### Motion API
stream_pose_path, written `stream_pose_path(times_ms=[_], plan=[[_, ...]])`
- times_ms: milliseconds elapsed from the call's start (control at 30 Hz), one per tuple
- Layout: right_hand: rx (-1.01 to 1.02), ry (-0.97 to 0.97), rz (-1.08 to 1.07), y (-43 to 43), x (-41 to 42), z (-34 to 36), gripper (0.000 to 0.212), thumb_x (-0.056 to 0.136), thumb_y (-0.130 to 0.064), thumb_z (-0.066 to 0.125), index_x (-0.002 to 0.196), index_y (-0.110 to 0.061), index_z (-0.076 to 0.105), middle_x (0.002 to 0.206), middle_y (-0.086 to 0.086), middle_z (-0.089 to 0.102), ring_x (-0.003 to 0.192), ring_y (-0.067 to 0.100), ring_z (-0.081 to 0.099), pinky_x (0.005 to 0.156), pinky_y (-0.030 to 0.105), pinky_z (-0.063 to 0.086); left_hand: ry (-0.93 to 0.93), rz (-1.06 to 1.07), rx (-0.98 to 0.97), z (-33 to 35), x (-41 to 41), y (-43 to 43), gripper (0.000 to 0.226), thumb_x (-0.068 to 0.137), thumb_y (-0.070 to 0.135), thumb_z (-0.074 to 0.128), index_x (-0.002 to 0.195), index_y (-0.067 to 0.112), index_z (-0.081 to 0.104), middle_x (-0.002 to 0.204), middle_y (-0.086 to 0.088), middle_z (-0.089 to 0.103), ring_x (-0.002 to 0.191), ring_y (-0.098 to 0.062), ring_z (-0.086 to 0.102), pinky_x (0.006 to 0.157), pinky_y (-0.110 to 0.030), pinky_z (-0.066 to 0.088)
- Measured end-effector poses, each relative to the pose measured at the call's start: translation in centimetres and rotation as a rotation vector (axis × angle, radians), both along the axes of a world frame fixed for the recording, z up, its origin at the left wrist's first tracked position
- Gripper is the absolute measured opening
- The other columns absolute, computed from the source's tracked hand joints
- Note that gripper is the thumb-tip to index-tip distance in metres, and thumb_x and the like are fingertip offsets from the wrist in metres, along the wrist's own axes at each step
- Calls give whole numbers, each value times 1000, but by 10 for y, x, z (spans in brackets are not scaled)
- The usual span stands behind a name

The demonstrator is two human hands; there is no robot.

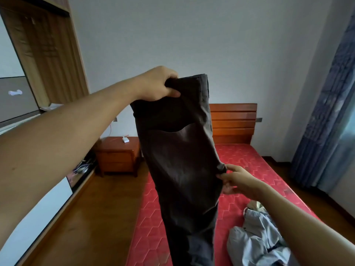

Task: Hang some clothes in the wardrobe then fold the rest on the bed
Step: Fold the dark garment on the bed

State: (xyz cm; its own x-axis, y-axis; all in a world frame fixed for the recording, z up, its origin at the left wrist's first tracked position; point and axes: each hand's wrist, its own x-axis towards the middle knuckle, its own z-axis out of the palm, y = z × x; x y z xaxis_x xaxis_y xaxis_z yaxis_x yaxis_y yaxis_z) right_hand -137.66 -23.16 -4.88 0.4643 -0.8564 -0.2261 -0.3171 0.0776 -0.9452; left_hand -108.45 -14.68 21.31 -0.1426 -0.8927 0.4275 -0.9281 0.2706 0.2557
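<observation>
A pair of dark grey trousers [180,160] hangs lengthwise in front of me, above the near edge of the red mattress [259,169]. My left hand [159,85] grips the waistband at the top, arm stretched out and raised. Lower down, my right hand [236,181] pinches the trousers' right edge at about mid-length. A crumpled light blue garment [257,239] lies on the mattress at the lower right, under my right forearm. The wardrobe [23,104] stands along the left side, with a wooden frame and pale sliding panels.
A wooden headboard [234,121] backs the bed. A wooden nightstand [117,156] with a small white item on top stands left of the bed. Blue curtains [326,112] hang at the right. Wooden floor [96,217] runs between wardrobe and bed.
</observation>
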Motion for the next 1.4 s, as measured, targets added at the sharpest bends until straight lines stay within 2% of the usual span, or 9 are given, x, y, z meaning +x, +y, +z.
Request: stream_pose_path(times_ms=[167,267,400,633,800,933,1033,1200,1400], plan=[[372,-661,-107,12,33,5,32,86,-22,60,116,-14,69,92,13,66,77,25,63,75,39,50,-8,43,-13,3,17,12,14,90,22,75,87,13,64,77,3,61,68,-10,57,60,-21,41],[423,-533,-135,23,48,1,16,94,-17,60,101,-8,70,78,10,67,59,19,66,58,32,55,-11,73,-27,0,29,18,18,89,22,75,90,7,65,82,-5,64,72,-16,59,64,-28,45],[517,-330,50,30,52,-12,50,101,-58,48,115,-15,70,94,14,71,83,28,72,73,40,59,-12,110,-17,-8,40,23,18,88,22,76,93,8,66,88,-10,67,82,-26,65,75,-40,51],[320,-692,-117,16,48,-1,26,101,-13,54,121,-13,72,103,7,73,94,22,65,80,42,53,5,150,1,-14,44,26,19,89,21,76,101,8,68,94,-11,69,88,-27,65,78,-39,51],[158,-539,4,3,17,13,23,101,-13,57,114,-4,74,106,11,75,97,23,69,86,38,53,25,217,52,-20,44,26,20,87,19,77,98,5,69,94,-17,71,87,-29,67,80,-44,51],[-204,-255,-23,-9,-5,25,11,92,-12,72,82,-8,69,75,3,66,77,19,62,71,33,50,48,214,72,-12,21,22,16,87,19,77,97,9,70,92,-9,72,86,-25,67,78,-41,51],[-408,4,87,-26,-24,40,10,83,-15,79,82,-15,69,86,5,70,82,20,66,79,48,53,15,184,62,-2,-7,19,12,87,22,78,89,18,67,84,1,69,78,-15,64,71,-31,46],[-416,-348,332,-10,-17,117,46,83,-5,80,124,-16,64,116,11,73,108,23,70,96,36,56,18,114,87,-1,-64,7,13,85,23,80,89,19,69,85,-2,72,78,-16,67,70,-30,51],[-590,-220,301,-17,-27,109,13,92,-14,72,94,-2,71,87,-3,69,84,11,63,83,39,52,-2,117,113,8,-90,9,15,84,21,80,91,10,71,85,-9,72,71,-13,61,68,-30,49]])
